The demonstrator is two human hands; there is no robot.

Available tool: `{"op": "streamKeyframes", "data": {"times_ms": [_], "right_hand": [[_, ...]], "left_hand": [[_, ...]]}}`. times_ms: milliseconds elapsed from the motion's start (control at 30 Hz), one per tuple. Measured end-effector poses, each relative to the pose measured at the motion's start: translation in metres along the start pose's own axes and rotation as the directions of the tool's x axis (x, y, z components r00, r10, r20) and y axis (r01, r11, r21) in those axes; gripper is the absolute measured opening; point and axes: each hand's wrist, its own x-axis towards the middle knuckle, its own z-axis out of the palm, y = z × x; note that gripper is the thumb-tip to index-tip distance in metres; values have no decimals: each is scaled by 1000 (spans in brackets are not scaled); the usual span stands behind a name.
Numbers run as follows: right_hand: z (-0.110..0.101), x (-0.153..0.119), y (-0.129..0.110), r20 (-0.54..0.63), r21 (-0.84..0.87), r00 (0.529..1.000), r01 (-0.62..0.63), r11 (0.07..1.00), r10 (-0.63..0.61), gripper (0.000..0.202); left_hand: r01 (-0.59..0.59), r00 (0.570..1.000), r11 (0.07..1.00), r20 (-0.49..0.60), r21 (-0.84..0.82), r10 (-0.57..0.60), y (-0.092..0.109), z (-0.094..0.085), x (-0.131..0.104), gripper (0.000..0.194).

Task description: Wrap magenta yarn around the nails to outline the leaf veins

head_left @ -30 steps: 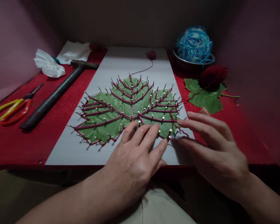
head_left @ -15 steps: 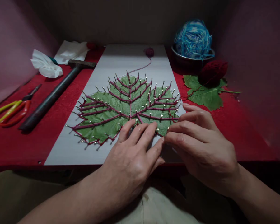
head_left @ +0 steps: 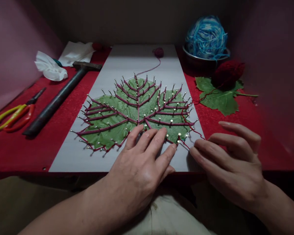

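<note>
A green leaf (head_left: 110, 127) lies on a white board (head_left: 71, 161), with many nails (head_left: 171, 121) standing around its edge and along its veins. Purple yarn (head_left: 105, 129) runs along the veins, and dark red yarn follows the lower outline. My left hand (head_left: 142, 166) rests flat over the leaf's lower middle, fingers spread, the index fingertip beside a nail. Off the board's right edge, my right hand (head_left: 237, 166) pinches a strand of red yarn (head_left: 185, 144) between thumb and fingers. That strand stretches from the lower right nails to the fingertips; a slack part loops up the right side.
On the red cloth at left are a hammer (head_left: 61, 98), scissors (head_left: 17, 114) and crumpled white tissue (head_left: 51, 67). A purple yarn ball (head_left: 158, 52) sits at the board's far end. At right are blue yarn (head_left: 207, 37) in a metal bowl and a red yarn ball (head_left: 227, 73) on another leaf (head_left: 218, 101).
My right hand has moved right, away from the lower right nails, drawing the red strand out straight. My left hand stays on the leaf. The view has shifted slightly.
</note>
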Motion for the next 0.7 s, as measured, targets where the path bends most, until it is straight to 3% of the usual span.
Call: {"op": "streamKeyframes", "data": {"times_ms": [300,500,700], "right_hand": [[-8,16,6,199,-24,980,-20,1000,25,26],[-10,11,12,224,4,974,-47,999,45,28],[-9,9,18,244,30,962,-137,990,125,24]], "left_hand": [[-3,999,1000,-45,9,4,0,-9,11,30],[29,999,999,34,29,-30,-2,-12,17,37],[3,997,1000,79,24,-5,-10,-14,22,32]]}}
